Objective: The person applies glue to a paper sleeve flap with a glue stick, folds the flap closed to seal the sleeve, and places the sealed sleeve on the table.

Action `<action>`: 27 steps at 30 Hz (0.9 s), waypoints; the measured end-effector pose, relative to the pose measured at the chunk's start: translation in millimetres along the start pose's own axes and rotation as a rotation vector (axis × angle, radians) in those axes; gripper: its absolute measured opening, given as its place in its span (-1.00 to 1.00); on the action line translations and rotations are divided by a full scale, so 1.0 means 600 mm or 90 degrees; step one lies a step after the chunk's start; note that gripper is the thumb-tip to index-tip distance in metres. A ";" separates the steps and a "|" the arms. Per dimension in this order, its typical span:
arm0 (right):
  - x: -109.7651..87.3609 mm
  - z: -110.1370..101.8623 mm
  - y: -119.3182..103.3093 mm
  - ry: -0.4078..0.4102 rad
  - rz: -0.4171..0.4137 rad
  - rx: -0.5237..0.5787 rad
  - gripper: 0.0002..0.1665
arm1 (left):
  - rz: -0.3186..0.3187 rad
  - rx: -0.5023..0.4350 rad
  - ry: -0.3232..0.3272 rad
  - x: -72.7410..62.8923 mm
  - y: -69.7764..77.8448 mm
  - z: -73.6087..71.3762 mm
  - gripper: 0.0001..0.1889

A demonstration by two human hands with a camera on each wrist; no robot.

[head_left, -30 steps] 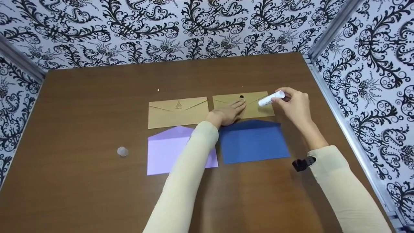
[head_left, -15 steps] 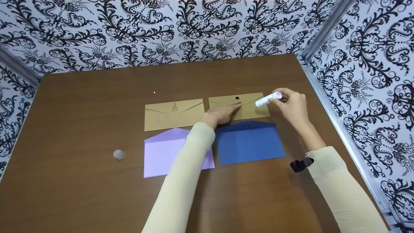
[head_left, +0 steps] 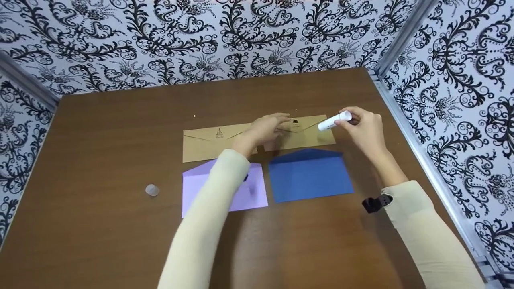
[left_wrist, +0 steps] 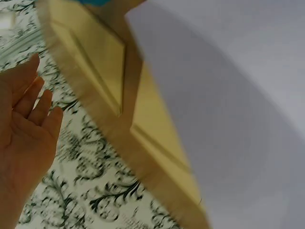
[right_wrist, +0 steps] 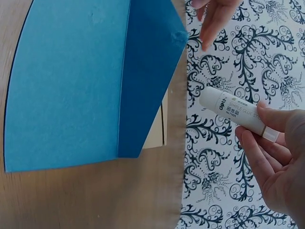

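My right hand pinches a white glue stick between thumb and fingers, holding it tilted over the right end of a brown envelope. In the right wrist view, printed lettering shows on the glue stick. My left hand hovers with loosely bent fingers over the gap between that envelope and a second brown envelope, covering part of both. Nothing is in the left hand in the left wrist view. Nearer me lie a blue envelope and a purple envelope, the latter partly under my left sleeve.
A small translucent cap stands on the brown table, left of the envelopes. Patterned walls enclose the back and sides. A metal rail runs along the right edge.
My left hand has lifted off the right brown envelope and shifted left, uncovering more of its flap and dark mark. The right hand keeps the glue stick at nearly the same spot.
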State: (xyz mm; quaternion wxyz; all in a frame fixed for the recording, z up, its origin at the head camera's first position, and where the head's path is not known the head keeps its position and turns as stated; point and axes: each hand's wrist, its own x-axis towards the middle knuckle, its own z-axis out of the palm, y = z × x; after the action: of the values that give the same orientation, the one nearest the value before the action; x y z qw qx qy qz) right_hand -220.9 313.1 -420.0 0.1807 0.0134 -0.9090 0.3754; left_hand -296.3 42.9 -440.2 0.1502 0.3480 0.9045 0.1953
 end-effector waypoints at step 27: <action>-0.055 0.042 -0.070 -0.059 -0.055 0.049 -0.64 | 0.011 0.052 0.019 -0.224 0.012 -0.037 -0.45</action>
State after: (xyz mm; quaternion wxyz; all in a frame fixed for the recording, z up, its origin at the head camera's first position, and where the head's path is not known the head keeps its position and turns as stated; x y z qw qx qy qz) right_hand -191.1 262.1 -419.3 0.1536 0.0768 -0.8998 0.4010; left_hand -205.7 -50.3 -398.9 0.1207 0.3586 0.9108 0.1651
